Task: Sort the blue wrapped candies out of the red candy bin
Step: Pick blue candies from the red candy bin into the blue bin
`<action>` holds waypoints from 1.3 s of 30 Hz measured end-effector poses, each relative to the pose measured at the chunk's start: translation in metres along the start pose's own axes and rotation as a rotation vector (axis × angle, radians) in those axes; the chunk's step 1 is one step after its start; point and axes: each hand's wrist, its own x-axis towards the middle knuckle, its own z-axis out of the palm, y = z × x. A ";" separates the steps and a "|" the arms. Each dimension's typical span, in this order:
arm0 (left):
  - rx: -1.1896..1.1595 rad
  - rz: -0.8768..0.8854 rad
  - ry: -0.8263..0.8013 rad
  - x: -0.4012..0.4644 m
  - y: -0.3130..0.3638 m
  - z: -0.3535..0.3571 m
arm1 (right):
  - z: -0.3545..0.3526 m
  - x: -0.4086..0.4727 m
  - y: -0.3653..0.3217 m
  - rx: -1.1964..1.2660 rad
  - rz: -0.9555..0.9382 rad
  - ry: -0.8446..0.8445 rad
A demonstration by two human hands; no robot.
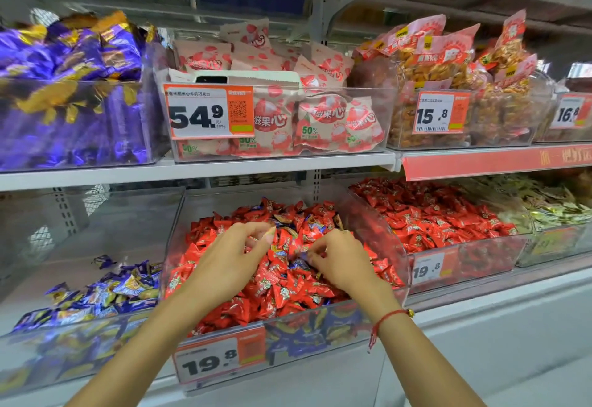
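Here, in the lower middle of the frame, both hands work inside the red candy bin (378,240). The right hand (339,262) pinches a blue wrapped candy (303,255); the left hand (237,252) hovers with loosely curled fingers, holding nothing I can make out. The candy looks light, crinkly and slippery, so its twisted wrapper end is probably the surest hold.

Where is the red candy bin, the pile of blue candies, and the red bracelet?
Red candy bin (389,240), head view, clear right wall.
Blue candies (105,294), head view, middle of pile.
Red bracelet (389,315), head view, string on wrist.
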 end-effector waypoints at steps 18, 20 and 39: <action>-0.251 0.014 0.078 0.010 -0.011 0.007 | -0.017 -0.008 -0.051 1.314 0.149 -0.355; -0.212 0.024 0.100 0.011 -0.014 -0.003 | -0.022 0.002 -0.045 1.152 0.167 -0.209; 0.053 0.036 0.141 -0.003 -0.015 -0.019 | 0.017 0.022 -0.024 -0.049 -0.060 0.029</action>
